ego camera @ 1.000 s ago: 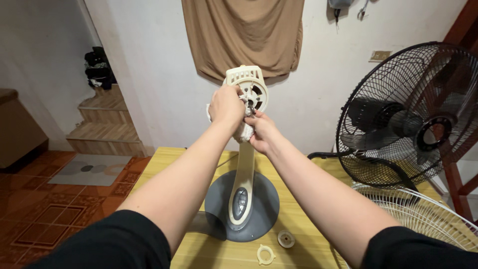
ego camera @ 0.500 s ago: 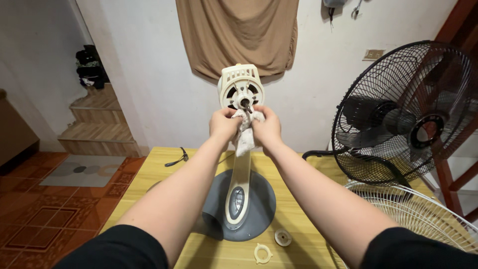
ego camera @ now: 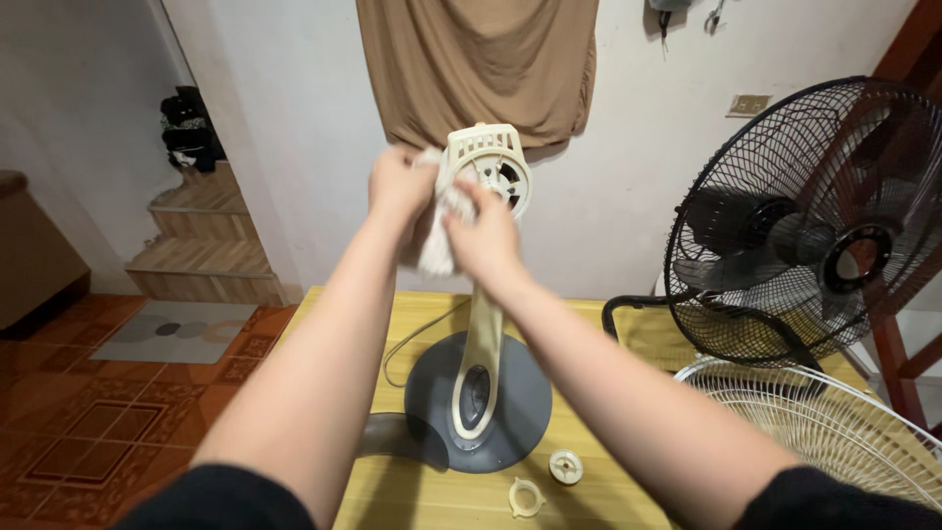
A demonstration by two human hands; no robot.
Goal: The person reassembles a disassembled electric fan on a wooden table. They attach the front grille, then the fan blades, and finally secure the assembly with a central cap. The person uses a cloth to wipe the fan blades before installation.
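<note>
Cloth (ego camera: 435,250) held against the cream fan motor housing (ego camera: 489,169) by both hands

The left hand (ego camera: 397,185) is closed around the upper part of the white cloth beside the housing's left edge, its fingers curled tight on the fabric; the right hand (ego camera: 479,231) is pressed over the cloth just below the housing, fingers together and pinching it against the cream stem (ego camera: 483,334). The bare motor face is seen at the top of the stem, which is planted on a round grey base (ego camera: 515,412) on the yellow counter (ego camera: 608,432). A cream ring nut (ego camera: 525,498) and a small round cap (ego camera: 565,466) are laid near the base. A black fan (ego camera: 814,226) is stood to the right, with a white wire guard (ego camera: 834,422) lying below it
</note>
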